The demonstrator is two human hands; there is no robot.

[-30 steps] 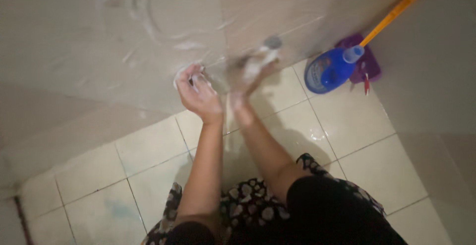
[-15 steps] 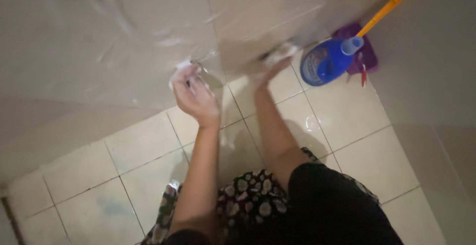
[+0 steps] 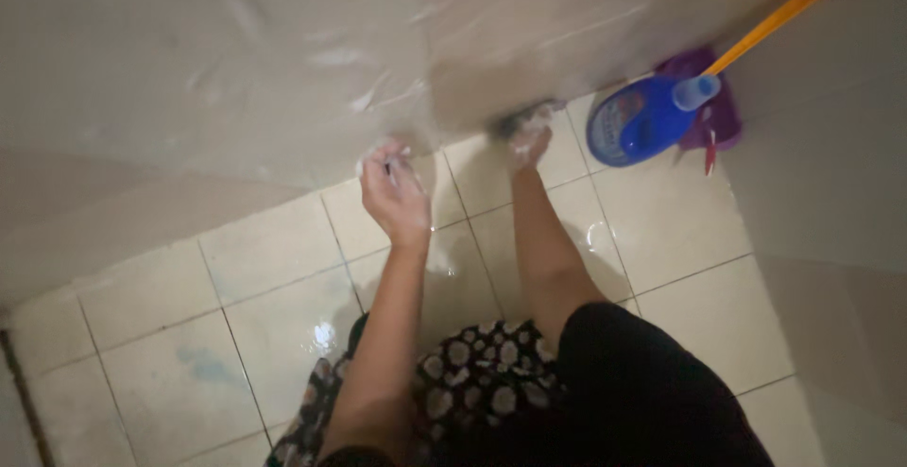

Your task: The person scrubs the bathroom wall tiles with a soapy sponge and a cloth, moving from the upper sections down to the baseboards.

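Blurring right hand [image 3: 529, 141], perhaps gripping dark scrubber [image 3: 515, 119].

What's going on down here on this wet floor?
A person crouches on a pale tiled floor, both hands soapy. The right hand presses a dark scrubber where the floor meets the sudsy wall. The left hand hovers, fingers curled. A blue bottle lies beside a purple mop head.

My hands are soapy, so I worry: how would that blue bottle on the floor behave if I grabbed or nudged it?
The blue bottle looks like smooth plastic on wet tiled floor, so probably slippery. It seems to stand upright, so a nudge might tip it.
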